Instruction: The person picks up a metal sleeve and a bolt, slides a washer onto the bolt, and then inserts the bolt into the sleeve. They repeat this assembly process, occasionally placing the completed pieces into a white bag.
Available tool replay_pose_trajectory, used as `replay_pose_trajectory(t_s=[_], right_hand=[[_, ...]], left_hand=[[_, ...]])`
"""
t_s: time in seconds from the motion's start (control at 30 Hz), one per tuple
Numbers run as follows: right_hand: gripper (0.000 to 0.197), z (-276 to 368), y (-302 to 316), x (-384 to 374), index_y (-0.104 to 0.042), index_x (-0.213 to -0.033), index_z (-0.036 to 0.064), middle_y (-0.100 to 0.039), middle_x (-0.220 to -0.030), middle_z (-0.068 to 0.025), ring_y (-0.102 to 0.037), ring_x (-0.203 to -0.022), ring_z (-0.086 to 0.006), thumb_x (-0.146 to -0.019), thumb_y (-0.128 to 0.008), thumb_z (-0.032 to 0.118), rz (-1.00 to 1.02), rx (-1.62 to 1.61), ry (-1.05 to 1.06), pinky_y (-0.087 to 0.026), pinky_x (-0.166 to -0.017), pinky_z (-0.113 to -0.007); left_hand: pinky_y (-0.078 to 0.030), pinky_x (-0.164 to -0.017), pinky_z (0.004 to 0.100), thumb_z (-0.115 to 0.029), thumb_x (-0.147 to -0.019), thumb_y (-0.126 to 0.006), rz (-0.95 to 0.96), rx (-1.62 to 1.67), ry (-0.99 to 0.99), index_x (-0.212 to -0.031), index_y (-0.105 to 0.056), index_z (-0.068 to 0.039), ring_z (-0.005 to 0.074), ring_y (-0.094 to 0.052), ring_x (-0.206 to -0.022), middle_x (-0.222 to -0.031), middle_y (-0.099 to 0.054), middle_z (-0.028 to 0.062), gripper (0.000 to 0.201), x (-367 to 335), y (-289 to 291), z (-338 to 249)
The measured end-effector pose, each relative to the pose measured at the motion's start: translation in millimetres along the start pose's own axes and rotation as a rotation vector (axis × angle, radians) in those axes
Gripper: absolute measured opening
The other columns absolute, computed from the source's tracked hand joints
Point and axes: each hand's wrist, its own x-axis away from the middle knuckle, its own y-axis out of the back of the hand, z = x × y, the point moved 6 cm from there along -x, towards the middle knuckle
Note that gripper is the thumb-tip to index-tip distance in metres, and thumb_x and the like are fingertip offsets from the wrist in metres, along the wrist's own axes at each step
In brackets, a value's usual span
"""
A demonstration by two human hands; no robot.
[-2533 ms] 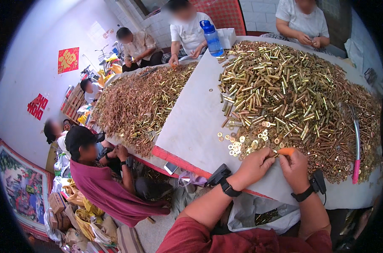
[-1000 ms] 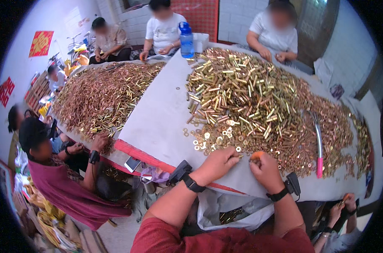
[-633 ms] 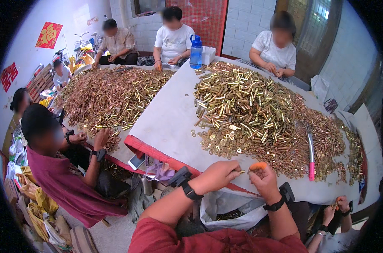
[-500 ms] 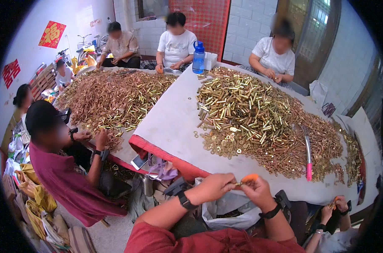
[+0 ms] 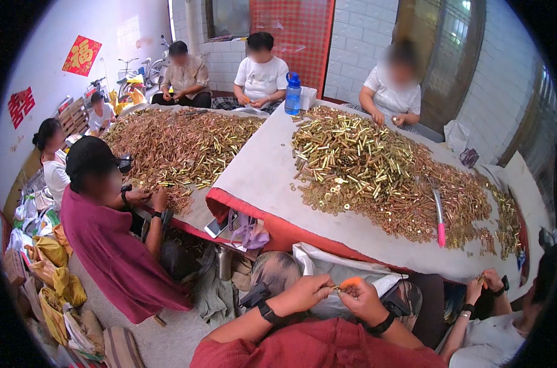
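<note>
My left hand is closed, its thumb and forefinger pinching a small brass-coloured metal part. My right hand meets it from the other side, its fingertips closed at the same part. An orange finger cover sits on a finger of my right hand. Both hands are above my lap, just short of the table's near edge. Beyond them spreads a big heap of brass-coloured metal tubes, with washers along its near side and coppery pieces to the right. The small part's exact kind cannot be made out.
A tool with a pink handle lies on the heap. White bag cloth hangs under the table's red edge. A blue bottle stands at the back. Co-workers sit around; one in maroon works at a second heap.
The whole view has shifted, bringing more of the co-worker at lower right into the picture. My hands stay together at the small part, a little lower in view, with the right wrist drawn back.
</note>
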Motion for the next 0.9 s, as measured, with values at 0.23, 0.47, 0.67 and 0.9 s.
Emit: replay_pose_trajectory(t_s=[0.23, 0.47, 0.67, 0.9], right_hand=[[0.022, 12.6, -6.6, 10.1, -0.061, -0.102, 0.0009, -0.066, -0.083, -0.0043, -0.061, -0.074, -0.0091, -0.084, -0.069, 0.01, -0.037, -0.05, -0.013, -0.051, -0.068, -0.025], [0.022, 9.4, -11.2, 27.8, -0.061, -0.102, 0.0012, -0.067, -0.084, -0.0061, -0.063, -0.074, -0.0112, -0.084, -0.068, 0.01, -0.042, -0.042, -0.009, -0.052, -0.068, -0.027], [0.022, 22.0, -8.7, 23.5, -0.061, -0.103, 0.0027, -0.066, -0.083, -0.008, -0.064, -0.072, -0.0147, -0.084, -0.068, 0.011, -0.032, 0.131, 0.051, -0.052, -0.066, -0.029], [0.022, 50.5, -8.7, 19.1, -0.061, -0.1, 0.0008, -0.064, -0.081, -0.0138, -0.064, -0.07, -0.0235, -0.084, -0.068, 0.016, 0.091, 0.294, 0.128, -0.051, -0.064, -0.035]], left_hand=[[-0.047, -0.066, 0.0351, -0.016, -0.093, -0.061, 0.008, 0.019, 0.015, -0.104, -0.059, -0.001, 0.024, -0.06, -0.072, -0.081, -0.062, 0.0152, 0.019, 14.7, -0.6, -8.9], [-0.048, -0.067, 0.0359, -0.016, -0.093, -0.06, -0.004, -0.02, 0.014, -0.102, -0.059, -0.001, 0.0253, -0.06, -0.073, -0.082, -0.062, 0.0153, 0.017, 30.5, -8.4, -12.9], [-0.049, -0.071, 0.037, -0.016, -0.092, -0.06, 0.035, -0.051, -0.021, -0.101, -0.059, -0.001, 0.0296, -0.063, -0.079, -0.086, -0.063, 0.0168, 0.017, 30.3, -8.8, -13.3], [-0.05, -0.071, 0.039, -0.017, -0.092, -0.06, 0.12, -0.055, 0.098, -0.097, -0.06, -0.001, 0.0321, -0.064, -0.08, -0.087, -0.064, 0.0166, 0.016, 25.0, -2.0, -19.9]])
